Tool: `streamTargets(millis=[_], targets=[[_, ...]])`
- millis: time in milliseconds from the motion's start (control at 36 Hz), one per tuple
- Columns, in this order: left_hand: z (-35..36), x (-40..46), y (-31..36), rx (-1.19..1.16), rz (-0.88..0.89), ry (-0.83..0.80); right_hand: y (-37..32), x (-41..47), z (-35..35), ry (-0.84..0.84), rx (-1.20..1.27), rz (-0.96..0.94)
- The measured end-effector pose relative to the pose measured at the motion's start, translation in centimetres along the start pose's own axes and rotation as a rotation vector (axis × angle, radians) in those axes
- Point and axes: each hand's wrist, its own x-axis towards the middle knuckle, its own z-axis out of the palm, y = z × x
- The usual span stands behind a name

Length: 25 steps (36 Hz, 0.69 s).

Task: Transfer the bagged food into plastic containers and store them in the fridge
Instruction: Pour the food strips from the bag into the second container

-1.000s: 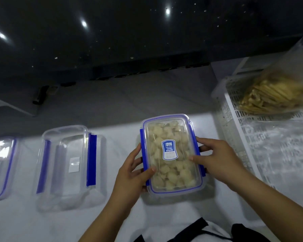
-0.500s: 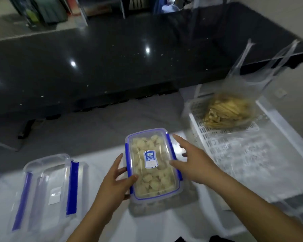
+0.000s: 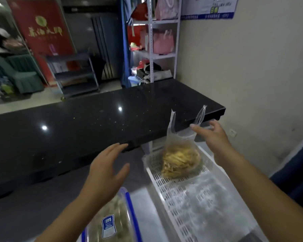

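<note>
One clear bag (image 3: 180,154), yellow strips inside

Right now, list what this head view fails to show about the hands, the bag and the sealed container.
- Sealed container: its near end is cut off by the bottom edge, and the left hand covers its far end; motion blur smears the label.
- Right hand: whether its fingers already touch the bag handle is unclear; the film is transparent.
- White basket: its near end runs off frame.
</note>
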Motion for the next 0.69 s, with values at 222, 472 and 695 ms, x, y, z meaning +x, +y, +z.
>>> streamTargets(millis=[222, 472, 695], targets=[[3.9, 5.7, 1.2, 0.338, 0.081, -0.096, -0.2, 5.4, 2.2, -0.060, 0.149, 0.126], [5.5, 7.7, -2.9, 0.678, -0.154, -0.299, 0.8, 1.4, 5.6, 0.023, -0.243, -0.157], [6.2, 7.1, -3.3, 0.722, -0.147, -0.277, 0.9, 0.5, 9.2, 0.142, -0.175, -0.191]])
